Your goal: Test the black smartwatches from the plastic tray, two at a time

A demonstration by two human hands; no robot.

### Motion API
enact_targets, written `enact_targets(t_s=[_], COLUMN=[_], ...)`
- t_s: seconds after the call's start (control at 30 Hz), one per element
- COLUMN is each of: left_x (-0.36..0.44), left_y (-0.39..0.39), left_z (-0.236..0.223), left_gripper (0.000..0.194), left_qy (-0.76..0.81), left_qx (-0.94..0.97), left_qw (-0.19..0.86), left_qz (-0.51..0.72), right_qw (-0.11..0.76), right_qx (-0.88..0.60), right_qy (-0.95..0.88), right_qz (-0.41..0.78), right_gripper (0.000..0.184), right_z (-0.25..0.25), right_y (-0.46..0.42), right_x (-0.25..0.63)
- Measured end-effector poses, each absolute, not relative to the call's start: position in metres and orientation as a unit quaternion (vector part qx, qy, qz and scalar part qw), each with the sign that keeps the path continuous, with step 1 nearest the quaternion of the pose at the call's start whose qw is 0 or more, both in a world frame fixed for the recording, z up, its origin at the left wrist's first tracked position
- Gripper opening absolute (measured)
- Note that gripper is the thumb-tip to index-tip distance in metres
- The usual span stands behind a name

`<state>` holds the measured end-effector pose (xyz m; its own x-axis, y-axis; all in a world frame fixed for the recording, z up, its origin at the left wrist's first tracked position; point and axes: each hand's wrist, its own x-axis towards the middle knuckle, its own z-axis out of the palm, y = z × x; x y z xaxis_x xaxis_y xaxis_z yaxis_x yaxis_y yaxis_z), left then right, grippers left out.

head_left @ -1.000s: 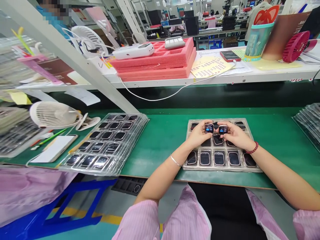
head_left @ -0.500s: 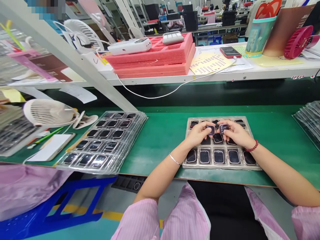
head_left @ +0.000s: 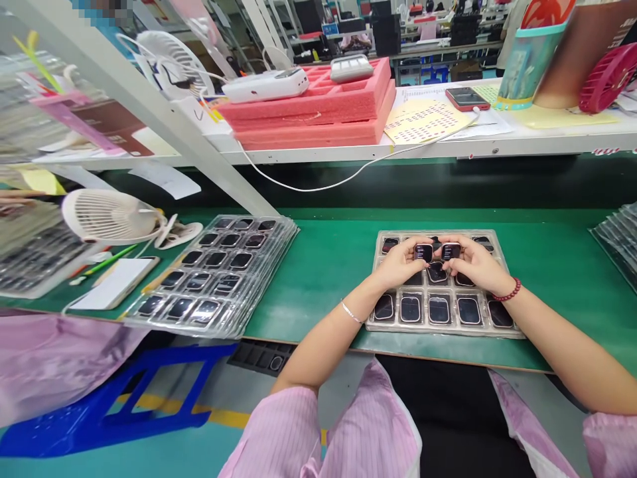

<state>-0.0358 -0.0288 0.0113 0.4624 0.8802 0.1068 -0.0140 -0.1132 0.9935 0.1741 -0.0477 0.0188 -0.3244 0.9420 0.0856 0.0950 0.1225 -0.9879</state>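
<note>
My left hand [head_left: 399,263] is closed on a smartwatch body [head_left: 423,253], a small rounded square with a lit dark screen. In my right hand [head_left: 472,263] is a second smartwatch body [head_left: 450,251], its screen lit with small text. The two watches are side by side, a little apart, faces toward me. Both hands are above a clear plastic tray [head_left: 371,325] on the green bench. Several dark-screened watch bodies sit in its pockets, among them one in the front row [head_left: 439,310]. My hands hide part of the back rows.
Left on the bench lies a stack of clear trays with watches [head_left: 269,279]. Beyond it are a white fan [head_left: 109,216] and a white-faced phone or tablet [head_left: 112,287]. Pink foam [head_left: 308,119] sits on the shelf [head_left: 348,154]. More trays [head_left: 620,245] stand at the right edge.
Both watches have been tilted so their screens face me more, and lit text now shows on them. My hands stay over the tray. The whole view has shifted slightly.
</note>
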Motion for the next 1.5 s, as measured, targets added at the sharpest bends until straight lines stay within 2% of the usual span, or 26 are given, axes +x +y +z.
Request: enact_targets(t_s=[0.17,0.9,1.3,1.5], left_x=[-0.035,-0.036,-0.036,-0.036], left_y=[-0.03,-0.031,-0.027,-0.023], left_z=[0.016,0.025,0.014,0.008], left_gripper=[0.028,0.023,0.03,0.04], left_qy=[0.369,0.371,0.393,0.366], left_qx=[0.629,0.634,0.63,0.636], left_qw=[0.573,0.575,0.566,0.524], left_qz=[0.373,0.359,0.359,0.433], right_qw=[0.395,0.411,0.407,0.409], right_qx=[-0.412,-0.41,-0.421,-0.426], right_qy=[-0.627,-0.615,-0.635,-0.641], right_qz=[0.53,0.534,0.503,0.491], right_gripper=[0.028,0.023,0.029,0.047], right_z=[0.019,0.014,0.015,0.012], right_y=[-0.048,-0.044,-0.047,-0.046], right_x=[0.174,0.17,0.172,0.173])
